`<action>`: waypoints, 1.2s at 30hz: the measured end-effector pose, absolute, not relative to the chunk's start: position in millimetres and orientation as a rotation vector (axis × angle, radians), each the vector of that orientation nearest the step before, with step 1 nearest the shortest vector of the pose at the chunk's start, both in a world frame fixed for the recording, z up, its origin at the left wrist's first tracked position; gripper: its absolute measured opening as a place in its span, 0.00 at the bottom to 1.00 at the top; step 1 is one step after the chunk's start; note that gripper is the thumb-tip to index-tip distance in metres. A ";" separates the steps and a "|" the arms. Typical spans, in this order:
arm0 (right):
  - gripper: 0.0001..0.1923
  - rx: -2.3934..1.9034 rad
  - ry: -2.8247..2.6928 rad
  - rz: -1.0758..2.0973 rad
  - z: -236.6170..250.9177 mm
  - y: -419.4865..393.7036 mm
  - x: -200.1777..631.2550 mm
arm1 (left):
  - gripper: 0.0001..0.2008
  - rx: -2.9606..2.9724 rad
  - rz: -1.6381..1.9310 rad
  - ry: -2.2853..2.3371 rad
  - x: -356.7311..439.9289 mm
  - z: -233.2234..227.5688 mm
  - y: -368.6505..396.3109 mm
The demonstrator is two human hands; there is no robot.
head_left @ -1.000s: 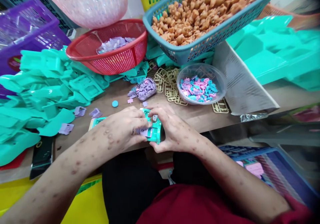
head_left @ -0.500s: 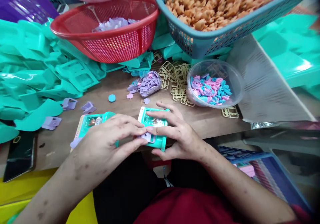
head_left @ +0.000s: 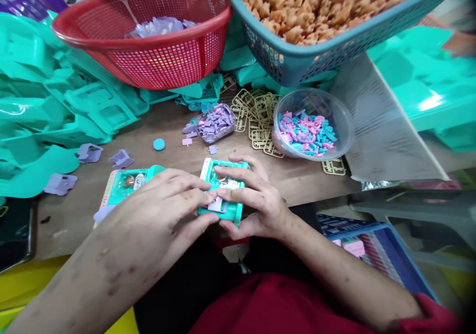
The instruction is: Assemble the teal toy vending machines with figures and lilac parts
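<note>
Head view: both hands held a teal toy case (head_left: 223, 191) at the table's (head_left: 171, 125) near edge. Left hand (head_left: 163, 210), fingers curled, pinched a small lilac piece (head_left: 216, 204) against the case's front; right hand (head_left: 253, 202) clasped the case from its far side. Beyond the right hand stood a clear bowl of coloured bits (head_left: 310, 125); just left of the left hand lay a second teal case (head_left: 124, 184).

Cluttered wooden table (head_left: 167, 125): baskets, teal parts (head_left: 44, 100).
</note>
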State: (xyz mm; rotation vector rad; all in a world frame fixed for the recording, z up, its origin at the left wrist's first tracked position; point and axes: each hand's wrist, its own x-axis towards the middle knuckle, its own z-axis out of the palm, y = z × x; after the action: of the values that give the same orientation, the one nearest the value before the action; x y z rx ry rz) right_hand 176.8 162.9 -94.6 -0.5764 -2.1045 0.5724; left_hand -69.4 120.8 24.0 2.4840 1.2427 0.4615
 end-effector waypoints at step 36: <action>0.39 -0.780 -2.071 0.429 -81.3 127.9 155.4 | 0.33 2.325 0.600 1.962 -3.0 -11.1 22.6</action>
State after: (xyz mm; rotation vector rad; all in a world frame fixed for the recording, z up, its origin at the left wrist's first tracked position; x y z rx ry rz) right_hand 155.4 127.9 -81.3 -0.7801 -2.0707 0.4290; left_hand -3.0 22.6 -11.1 2.3250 1.9619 0.5997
